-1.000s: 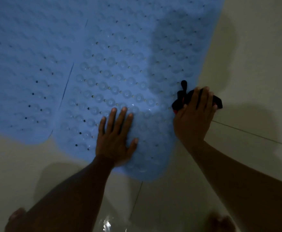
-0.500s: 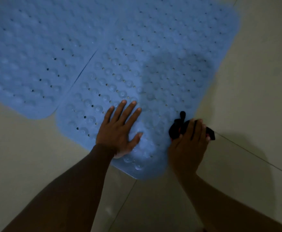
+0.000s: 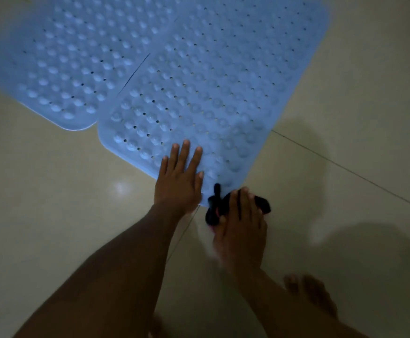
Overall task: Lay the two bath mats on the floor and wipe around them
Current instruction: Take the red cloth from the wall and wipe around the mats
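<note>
1. Both blue bath mats lie flat on the tiled floor (image 3: pixel 53 203), filling the upper half of the frame. The far mat (image 3: pixel 77 57) is upper left and the near mat (image 3: pixel 211 93) is centre to upper right. They sit edge to edge w/ a thin dark gap showing partway, so the laying step looks done.
2. The left hand (image 3: pixel 178 176), centre frame, is spread flat w/ fingers straight and grips nothing. The fingers press the near mat's bottom corner while the heel sits at or over the edge. It prob. pins the corner so the mat doesn't creep or lift as wiping passes beside it.
3. The right hand (image 3: pixel 241 223), just right of centre, holds a black cloth (image 3: pixel 263 203). The fingers bend over the top and the thumb sits against its side; blur hides how tight the hold is.
4. The cloth sits on the floor touching the near mat's lowest corner tip. That placement suits wiping tight along the border, i.e. the "around them" part.
5. A bare foot (image 3: pixel 313 293) shows lower right, near the right forearm. The person seems crouched low, w/ reach over the corner.
6. Judgement: wiping is under way, and much of the perimeter is prob. left, esp. the bottom-left edges.
</note>
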`<state>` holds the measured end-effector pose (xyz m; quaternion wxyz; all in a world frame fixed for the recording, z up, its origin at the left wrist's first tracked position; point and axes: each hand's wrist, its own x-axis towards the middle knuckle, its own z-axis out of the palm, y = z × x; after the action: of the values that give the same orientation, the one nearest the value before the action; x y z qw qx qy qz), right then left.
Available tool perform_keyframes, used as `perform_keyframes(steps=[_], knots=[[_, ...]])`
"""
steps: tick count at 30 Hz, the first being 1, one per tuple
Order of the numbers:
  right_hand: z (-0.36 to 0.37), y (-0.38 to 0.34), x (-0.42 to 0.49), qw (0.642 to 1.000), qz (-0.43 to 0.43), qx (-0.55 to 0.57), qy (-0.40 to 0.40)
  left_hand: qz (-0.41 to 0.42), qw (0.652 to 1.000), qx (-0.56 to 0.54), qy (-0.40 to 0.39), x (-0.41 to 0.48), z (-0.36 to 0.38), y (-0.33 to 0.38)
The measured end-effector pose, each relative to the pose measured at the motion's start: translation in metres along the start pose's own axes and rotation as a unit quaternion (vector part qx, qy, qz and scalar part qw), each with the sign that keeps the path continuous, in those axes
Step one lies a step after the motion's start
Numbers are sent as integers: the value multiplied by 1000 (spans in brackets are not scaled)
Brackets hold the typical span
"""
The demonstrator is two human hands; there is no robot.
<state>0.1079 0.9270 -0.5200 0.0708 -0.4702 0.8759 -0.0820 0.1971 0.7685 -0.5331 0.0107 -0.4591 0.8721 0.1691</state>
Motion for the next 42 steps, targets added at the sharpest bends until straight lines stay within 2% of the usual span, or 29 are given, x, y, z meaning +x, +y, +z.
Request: perform_keyframes(steps=[3, 6, 8, 10, 12, 14, 19, 25, 29, 31, 36, 38, 42], knots=[[-10, 2, -7, 995, -50, 84, 21, -5, 999, -37, 3, -26, -6, 1], [-21, 10, 39, 982, -12, 170, 85, -19, 996, -63, 66, -55, -10, 18], [-28, 10, 83, 977, 25, 180, 109, 38, 993, -53, 97, -78, -6, 34], [-32, 5, 118, 978, 33, 190, 85, 136, 989, -31, 55, -98, 6, 50], [-30, -2, 137, 977, -1, 207, 48, 166, 986, -3, -2, -112, 22, 61], [-25, -14, 139, 975, -44, 217, 19, 143, 990, 16, -6, -116, 31, 56], [0, -45, 113, 971, -172, 169, 4, 90, 995, 40, 23, -114, 22, 14], [27, -81, 121, 958, -265, 103, -31, 27, 995, 50, 76, -101, 9, -39], [33, -104, 129, 967, -238, 90, -23, 27, 995, 45, 89, -87, 0, -71], [35, -107, 125, 970, -221, 97, -5, 2, 994, 46, 102, -79, -5, -91], [38, -106, 125, 971, -219, 87, -30, -56, 990, 53, 115, -56, -23, -134], [36, -106, 127, 971, -215, 87, -49, -75, 989, 49, 118, -51, -25, -137], [20, -109, 132, 965, -196, 99, -142, -80, 984, 38, 154, -46, -33, -123]])
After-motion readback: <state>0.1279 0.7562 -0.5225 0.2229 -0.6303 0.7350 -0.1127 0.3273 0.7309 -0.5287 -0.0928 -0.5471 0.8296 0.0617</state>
